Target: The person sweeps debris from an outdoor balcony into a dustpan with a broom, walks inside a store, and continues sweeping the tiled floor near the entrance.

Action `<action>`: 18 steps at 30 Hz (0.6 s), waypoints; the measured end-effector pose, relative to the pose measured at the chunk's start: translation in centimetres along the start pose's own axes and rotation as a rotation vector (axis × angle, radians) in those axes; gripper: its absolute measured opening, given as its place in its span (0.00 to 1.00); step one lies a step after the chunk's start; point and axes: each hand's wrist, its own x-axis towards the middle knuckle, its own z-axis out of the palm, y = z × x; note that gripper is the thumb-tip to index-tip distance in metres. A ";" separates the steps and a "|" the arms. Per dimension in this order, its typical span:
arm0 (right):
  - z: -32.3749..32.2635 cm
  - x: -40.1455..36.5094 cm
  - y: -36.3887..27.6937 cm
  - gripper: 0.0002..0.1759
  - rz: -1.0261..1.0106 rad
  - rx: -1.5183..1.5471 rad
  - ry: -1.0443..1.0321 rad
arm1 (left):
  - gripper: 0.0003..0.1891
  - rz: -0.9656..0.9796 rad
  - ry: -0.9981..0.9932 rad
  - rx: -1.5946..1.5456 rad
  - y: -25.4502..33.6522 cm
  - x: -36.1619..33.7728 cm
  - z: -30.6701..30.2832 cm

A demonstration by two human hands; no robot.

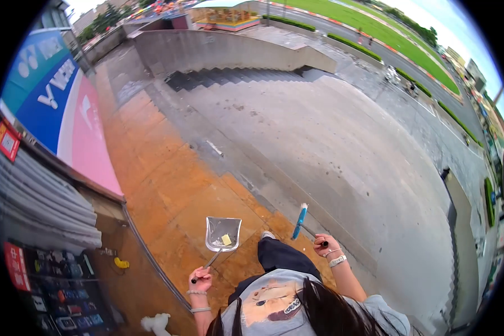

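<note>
My left hand (201, 278) is closed around the dark handle of a dustpan (220, 229), which is held out over the orange paving. In the pan lies a small pale yellow piece (226, 240) with some light bits beside it. My right hand (326, 245) grips the handle of a broom (300, 221) with a blue head and pale bristles. The broom head is out in front of that hand, to the right of the dustpan and apart from it, overlapping the edge of the paving in this view.
Orange paving (168, 168) runs forward between a shopfront and grey steps (252, 168) on the right. A pink and blue sign panel (67, 101) stands at the left. Behind the glass hang packaged goods (67, 297). A white fluffy thing (157, 323) sits at the bottom left.
</note>
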 end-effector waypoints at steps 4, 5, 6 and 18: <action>9.1 7.0 -1.8 0.13 0.105 -0.140 0.022 | 0.08 0.090 0.004 -0.052 1.3 0.8 4.4; 11.4 8.9 -1.6 0.13 0.139 -0.177 0.032 | 0.08 0.142 -0.001 -0.097 2.3 0.9 4.8; 13.5 10.2 -1.7 0.13 0.169 -0.210 0.046 | 0.07 0.167 0.014 -0.097 2.4 0.9 5.6; 40.3 27.4 0.8 0.14 0.332 -0.315 -0.077 | 0.04 0.336 -0.107 -0.229 18.0 7.7 14.3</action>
